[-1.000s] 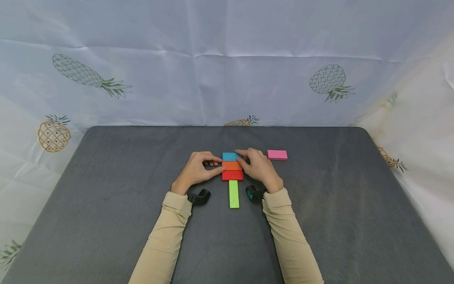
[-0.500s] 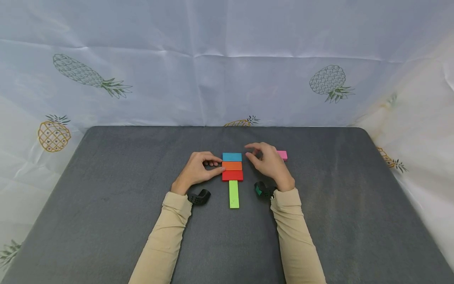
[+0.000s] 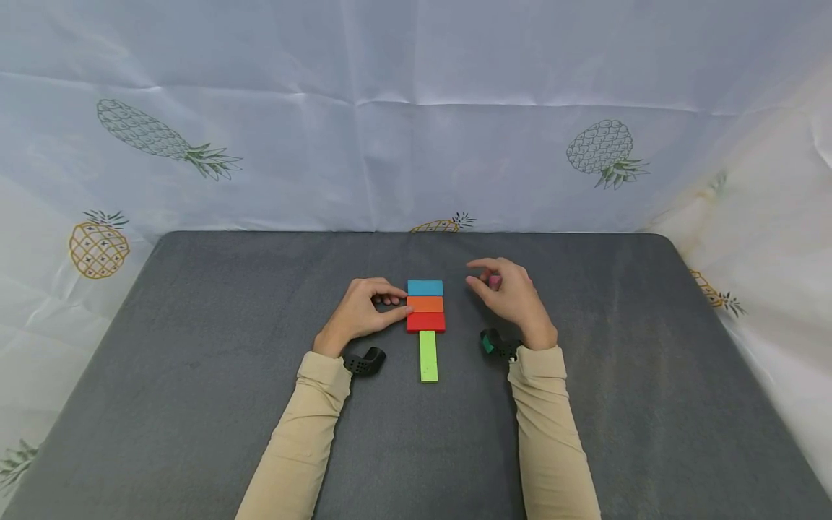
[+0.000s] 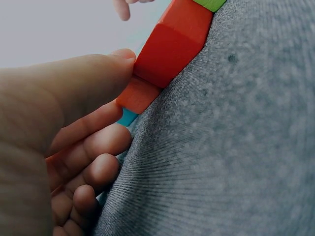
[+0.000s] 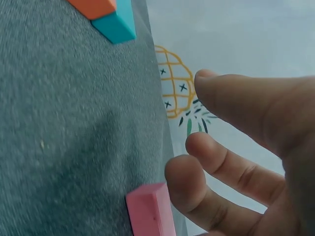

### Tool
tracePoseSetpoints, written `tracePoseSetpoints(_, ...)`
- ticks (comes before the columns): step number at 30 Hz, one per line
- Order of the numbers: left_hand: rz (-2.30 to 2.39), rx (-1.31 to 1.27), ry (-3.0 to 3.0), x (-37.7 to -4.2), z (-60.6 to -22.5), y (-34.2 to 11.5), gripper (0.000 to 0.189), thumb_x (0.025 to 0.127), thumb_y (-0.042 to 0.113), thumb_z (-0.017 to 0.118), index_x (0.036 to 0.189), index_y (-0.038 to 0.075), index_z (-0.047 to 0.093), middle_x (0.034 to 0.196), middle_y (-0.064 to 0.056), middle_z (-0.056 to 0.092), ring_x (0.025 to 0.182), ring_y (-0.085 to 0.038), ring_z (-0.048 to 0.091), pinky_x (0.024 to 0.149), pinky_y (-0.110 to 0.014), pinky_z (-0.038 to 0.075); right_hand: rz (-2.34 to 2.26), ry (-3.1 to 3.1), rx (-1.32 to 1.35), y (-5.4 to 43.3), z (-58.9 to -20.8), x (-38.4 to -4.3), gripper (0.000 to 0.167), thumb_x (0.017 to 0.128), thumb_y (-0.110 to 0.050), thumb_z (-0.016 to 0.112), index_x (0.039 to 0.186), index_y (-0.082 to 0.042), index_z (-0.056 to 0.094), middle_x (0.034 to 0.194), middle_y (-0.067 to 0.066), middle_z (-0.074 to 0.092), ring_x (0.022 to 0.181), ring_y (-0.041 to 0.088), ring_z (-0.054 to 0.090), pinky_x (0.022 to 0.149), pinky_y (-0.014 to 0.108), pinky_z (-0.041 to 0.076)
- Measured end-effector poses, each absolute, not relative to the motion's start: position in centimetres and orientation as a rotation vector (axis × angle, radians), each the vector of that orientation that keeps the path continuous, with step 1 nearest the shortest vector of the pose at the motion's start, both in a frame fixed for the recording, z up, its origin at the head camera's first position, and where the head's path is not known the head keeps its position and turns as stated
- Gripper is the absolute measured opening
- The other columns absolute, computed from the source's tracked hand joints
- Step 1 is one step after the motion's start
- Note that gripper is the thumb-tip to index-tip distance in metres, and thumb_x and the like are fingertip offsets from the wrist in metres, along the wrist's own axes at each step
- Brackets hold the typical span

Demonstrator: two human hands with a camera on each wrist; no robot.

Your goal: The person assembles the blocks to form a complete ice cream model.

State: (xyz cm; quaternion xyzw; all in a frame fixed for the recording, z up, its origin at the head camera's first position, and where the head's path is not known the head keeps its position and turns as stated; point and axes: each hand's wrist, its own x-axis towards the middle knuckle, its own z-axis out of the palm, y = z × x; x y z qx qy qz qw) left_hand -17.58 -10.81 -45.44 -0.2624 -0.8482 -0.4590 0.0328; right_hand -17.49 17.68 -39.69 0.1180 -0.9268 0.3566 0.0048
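Observation:
A blue block (image 3: 425, 287), an orange block (image 3: 425, 304) and a red block (image 3: 425, 322) lie side by side in one stack-like row, touching. Below the red one a lime-green block (image 3: 428, 357) lies lengthwise. My left hand (image 3: 364, 307) rests at the row's left ends; in the left wrist view the thumb touches near the red block (image 4: 177, 44) and the forefinger the orange block (image 4: 140, 93). My right hand (image 3: 513, 300) hovers with thumb and fingers apart, over a pink block (image 3: 495, 282) that it mostly hides. In the right wrist view the pink block (image 5: 152, 211) lies below the fingertips.
The blocks lie on a dark grey cloth-covered table (image 3: 227, 404). A pale curtain (image 3: 416, 159) with printed pineapples hangs behind it. Each wrist wears a black camera mount, one on the left (image 3: 365, 361) and one on the right (image 3: 499, 342).
My right hand has left the blue and orange blocks and moved right, over the pink block, which it now covers. The left hand and the row of blocks stay put.

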Motion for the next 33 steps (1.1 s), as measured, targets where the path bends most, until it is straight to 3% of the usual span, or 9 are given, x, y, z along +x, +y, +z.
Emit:
tracePoseSetpoints(11,-1.426,-0.807,-2.614,-17.5,-45.5,-10.8,0.02,0.085,0.02,0.084,0.1,0.007,0.081,0.083,-0.005,0.071,0.075,-0.014,0.061,0.071,-0.025,0.05,1.091,-2.945,0.301,20.1,-39.7,-17.4,0.035,0.099,-0.018,0.067,0.131,-0.003,0.069,0.106,0.021,0.065,0.086,0.029,0.061,0.07,0.032,0.046)
tracePoseSetpoints(24,-1.425,-0.801,-2.618,-17.5,-45.4,-10.8,0.02,0.085,0.021,0.084,0.1,0.007,0.081,0.083,-0.005,0.071,0.075,-0.014,0.06,0.071,-0.025,0.05,1.007,-2.995,0.215,23.1,-39.8,-16.7,0.039,0.098,-0.015,0.069,0.133,0.0,0.065,0.109,0.027,0.056,0.074,0.027,0.055,0.068,0.031,0.044)
tracePoseSetpoints(33,-1.427,-0.793,-2.624,-17.5,-45.4,-10.8,0.021,0.084,0.02,0.084,0.1,0.007,0.081,0.084,-0.006,0.071,0.075,-0.015,0.061,0.071,-0.025,0.05,1.012,-3.04,0.166,23.4,-39.9,-16.7,0.045,0.096,-0.014,0.071,0.137,0.002,0.062,0.115,0.03,0.053,0.079,0.028,0.053,0.07,0.032,0.043)
